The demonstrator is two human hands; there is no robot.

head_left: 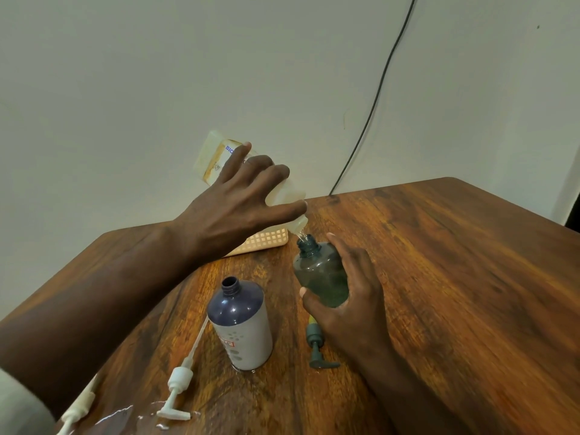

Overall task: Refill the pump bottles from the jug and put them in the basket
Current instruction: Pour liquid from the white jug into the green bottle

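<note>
My left hand [241,199] grips a pale translucent jug [216,155] and holds it tipped, its spout down over the open neck of a dark green bottle [317,271]. Clear liquid runs from the spout into that neck. My right hand [348,296] wraps the green bottle's right side and holds it upright on the table. A dark blue and grey bottle [240,324] stands open at the front centre. A green pump head [317,346] lies by my right wrist. A white pump head [177,387] lies at the front left. The cream basket [266,241] sits behind my left hand, mostly hidden.
The wooden table [439,277] stretches to the right and ends at a white wall. A second white pump head [78,406] lies at the front left edge. Spilled liquid [116,414] shines near the white pumps. A black cable [376,98] hangs down the wall.
</note>
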